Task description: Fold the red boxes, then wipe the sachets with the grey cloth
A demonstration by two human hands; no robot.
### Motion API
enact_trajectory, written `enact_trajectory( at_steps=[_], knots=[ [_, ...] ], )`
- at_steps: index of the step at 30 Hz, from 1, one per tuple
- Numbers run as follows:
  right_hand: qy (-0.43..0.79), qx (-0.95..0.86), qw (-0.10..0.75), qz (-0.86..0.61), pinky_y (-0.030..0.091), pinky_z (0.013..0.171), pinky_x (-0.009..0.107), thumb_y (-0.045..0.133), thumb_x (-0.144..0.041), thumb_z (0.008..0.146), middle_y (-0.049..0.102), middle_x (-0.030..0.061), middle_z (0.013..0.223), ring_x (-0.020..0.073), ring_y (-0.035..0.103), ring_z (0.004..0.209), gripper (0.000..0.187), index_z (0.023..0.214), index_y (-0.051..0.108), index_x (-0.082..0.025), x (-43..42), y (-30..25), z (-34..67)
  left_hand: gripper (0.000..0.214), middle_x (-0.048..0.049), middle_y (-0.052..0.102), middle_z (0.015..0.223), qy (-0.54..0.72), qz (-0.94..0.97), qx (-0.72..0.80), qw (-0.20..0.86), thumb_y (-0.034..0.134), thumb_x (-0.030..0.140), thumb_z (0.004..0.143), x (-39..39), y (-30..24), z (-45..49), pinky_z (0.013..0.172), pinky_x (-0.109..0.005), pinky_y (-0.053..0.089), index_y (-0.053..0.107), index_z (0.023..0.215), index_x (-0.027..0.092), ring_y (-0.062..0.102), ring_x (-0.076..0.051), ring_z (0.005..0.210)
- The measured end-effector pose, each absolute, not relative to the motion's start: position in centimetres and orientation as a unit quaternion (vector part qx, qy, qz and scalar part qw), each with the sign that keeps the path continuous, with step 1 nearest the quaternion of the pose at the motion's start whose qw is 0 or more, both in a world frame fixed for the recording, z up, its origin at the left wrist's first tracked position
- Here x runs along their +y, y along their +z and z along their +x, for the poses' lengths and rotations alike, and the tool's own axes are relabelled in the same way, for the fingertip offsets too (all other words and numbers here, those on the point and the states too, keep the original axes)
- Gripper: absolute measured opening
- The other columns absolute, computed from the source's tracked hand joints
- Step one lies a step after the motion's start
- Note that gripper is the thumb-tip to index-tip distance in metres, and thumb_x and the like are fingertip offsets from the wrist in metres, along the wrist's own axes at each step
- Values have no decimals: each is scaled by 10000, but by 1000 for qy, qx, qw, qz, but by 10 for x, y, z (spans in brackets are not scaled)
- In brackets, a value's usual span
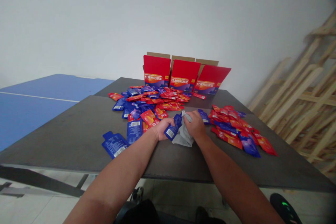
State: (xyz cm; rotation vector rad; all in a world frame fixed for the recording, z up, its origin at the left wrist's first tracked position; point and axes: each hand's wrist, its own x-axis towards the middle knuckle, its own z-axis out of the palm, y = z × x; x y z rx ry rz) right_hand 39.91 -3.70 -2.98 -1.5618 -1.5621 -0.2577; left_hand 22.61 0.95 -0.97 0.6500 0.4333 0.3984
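Observation:
My left hand (164,128) is closed on a blue pouch (171,132) with a white barcode label, held just above the table. In my right hand (194,124) is a grey cloth (183,135), bunched up and pressed against the pouch's right side. Left of my hands, a blue pouch (114,145) lies flat near the front. A red pouch (150,118) rests close beyond my left hand, by another blue pouch (134,131). Just past my right hand lies a blue pouch (204,116), partly hidden.
A mixed pile of red and blue pouches (157,96) spreads behind my hands, and a second pile (233,126) lies to the right. Three open red boxes (185,73) stand at the back of the dark table (78,140). Wooden frames (309,91) lean against the right wall.

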Motion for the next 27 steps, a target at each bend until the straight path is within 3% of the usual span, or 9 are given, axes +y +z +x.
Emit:
enact_trajectory(
  at_steps=[4, 7, 13, 16, 20, 27],
  knots=[
    [-119, -571, 470, -662, 505, 849, 396, 553, -314, 872, 619, 100, 921, 236, 591, 893, 238, 989, 690, -157, -36, -25, 409, 594, -102, 704, 877, 185, 274, 194, 924, 487, 58, 566, 10, -7, 226, 690, -307, 543, 610, 1146, 107, 672, -196, 734],
    [-142, -572, 492, -641, 508, 864, 413, 560, -302, 870, 616, 103, 928, 241, 593, 898, 239, 1003, 685, -148, -40, -21, 409, 599, -110, 702, 936, 215, 237, 174, 931, 491, 90, 613, 16, -7, 224, 678, -295, 540, 586, 1204, 115, 674, -201, 803],
    [-99, -763, 452, -451, 540, 837, 356, 612, -262, 854, 595, 68, 978, 194, 603, 913, 228, 1069, 675, -219, -55, -23, 376, 414, -120, 703, 856, 273, 188, 176, 927, 514, 280, 801, 31, -13, 223, 589, -286, 502, 628, 1151, 90, 657, -196, 671],
    [-74, -808, 430, -395, 545, 822, 336, 629, -239, 848, 595, 55, 997, 178, 609, 912, 222, 1060, 689, -262, -58, -28, 359, 434, -121, 704, 811, 273, 191, 198, 922, 492, 396, 865, 31, -12, 223, 594, -300, 496, 651, 1122, 84, 665, -217, 674],
    [-70, -811, 398, -424, 550, 788, 324, 631, -226, 847, 593, 64, 1035, 172, 607, 876, 245, 1082, 694, -256, -56, -29, 355, 469, -99, 704, 756, 255, 219, 217, 916, 493, 482, 886, 24, -8, 226, 625, -315, 505, 671, 1083, 96, 662, -216, 636],
    [-95, -753, 432, -487, 544, 862, 368, 579, -253, 878, 577, 78, 1015, 212, 594, 975, 240, 1089, 691, -232, -48, -29, 367, 421, -88, 714, 741, 223, 250, 199, 921, 525, 489, 889, 13, -7, 232, 692, -305, 523, 685, 985, 113, 687, -207, 662]
  ],
)
